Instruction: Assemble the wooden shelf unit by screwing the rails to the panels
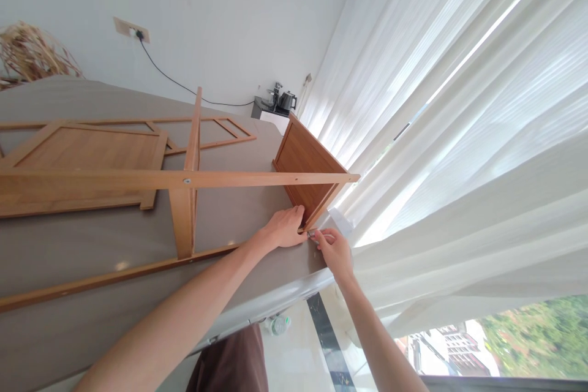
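A wooden frame [239, 179] stands on its side on the grey-covered table, with long rails, a crosspiece [192, 141] and an upright end panel [307, 156]. My left hand [288, 228] is closed around the frame's lower corner, where the near rail [138, 272] meets the end panel. Just to its right, my right hand [335, 252] pinches a small silvery metal piece [313, 234] against the end of that corner. Fingers partly cover the piece, so its exact kind cannot be made out.
Another wooden panel [92, 150] and a slim ladder-like frame [229, 128] lie on the tabletop [229, 214]. White curtains [441, 135] hang close along the right. A black kettle [287, 101] stands beyond the far end, its cord running to a wall socket [131, 30].
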`<control>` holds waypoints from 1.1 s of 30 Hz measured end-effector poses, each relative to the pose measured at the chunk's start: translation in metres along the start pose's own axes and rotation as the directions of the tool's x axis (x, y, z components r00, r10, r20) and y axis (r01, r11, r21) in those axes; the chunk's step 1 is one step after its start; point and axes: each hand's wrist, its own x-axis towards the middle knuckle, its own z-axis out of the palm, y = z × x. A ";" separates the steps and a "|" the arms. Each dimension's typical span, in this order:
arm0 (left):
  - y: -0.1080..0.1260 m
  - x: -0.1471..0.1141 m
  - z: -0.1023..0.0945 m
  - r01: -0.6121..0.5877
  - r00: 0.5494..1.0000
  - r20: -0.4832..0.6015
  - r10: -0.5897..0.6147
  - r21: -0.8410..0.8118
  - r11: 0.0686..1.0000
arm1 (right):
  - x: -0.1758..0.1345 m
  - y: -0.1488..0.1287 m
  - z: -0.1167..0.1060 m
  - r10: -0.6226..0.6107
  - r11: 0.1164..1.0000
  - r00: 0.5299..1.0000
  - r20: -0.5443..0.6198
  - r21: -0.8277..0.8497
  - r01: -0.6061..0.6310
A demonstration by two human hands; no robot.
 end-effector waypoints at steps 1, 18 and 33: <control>0.000 0.000 0.000 -0.001 1.000 0.001 0.001 0.003 1.000 | 0.003 0.002 -0.001 0.020 1.000 1.000 0.016 0.024 -0.020; 0.001 0.001 0.000 0.013 1.000 0.010 -0.013 0.026 1.000 | -0.013 -0.003 0.004 -0.150 0.986 0.987 -0.051 -0.079 0.146; -0.001 0.001 0.002 -0.020 1.000 -0.012 0.020 -0.003 1.000 | -0.016 -0.009 0.001 -0.268 0.947 0.963 0.029 -0.174 0.269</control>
